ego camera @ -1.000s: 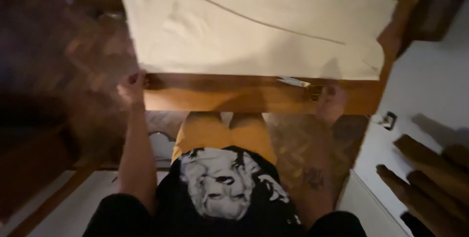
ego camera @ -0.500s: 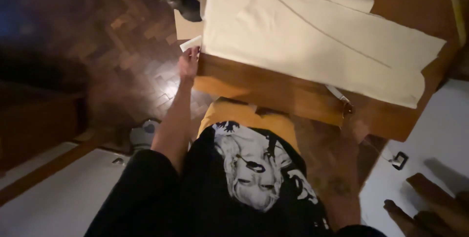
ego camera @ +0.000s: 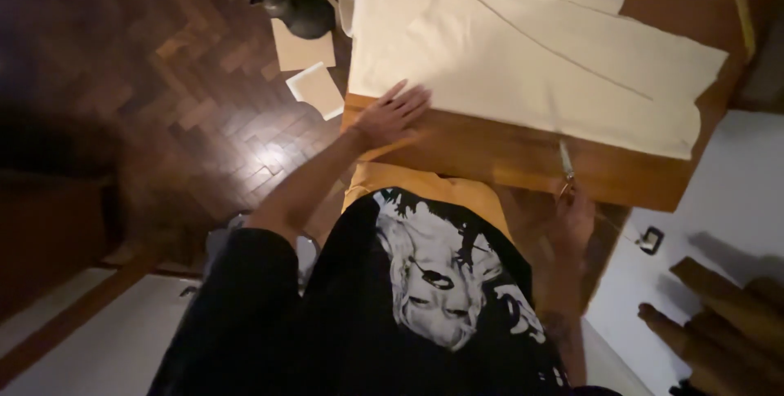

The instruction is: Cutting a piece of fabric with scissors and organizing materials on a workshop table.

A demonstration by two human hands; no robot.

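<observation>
Cloth [ego camera: 523, 53] on wooden table [ego camera: 490, 155]: left hand moved onto its near-left corner, scissors brought up at the near edge
Half a second ago the left hand [ego camera: 390, 114] was gripping the table's left end by the floor; now it is laid flat with fingers spread, pressing the table edge and touching the cloth's corner, so the cream sheet looks pinned for working. Right hand [ego camera: 574, 215] is curled below the table edge around the handles of small scissors [ego camera: 565, 166], blades pointed up toward the cloth hem, not yet touching it. Cloth's long axis runs from upper left to lower right across the table, a drawn line following it. Dark pot [ego camera: 292, 0] and two paper squares [ego camera: 309, 69] lie on the parquet floor, left of the table
</observation>
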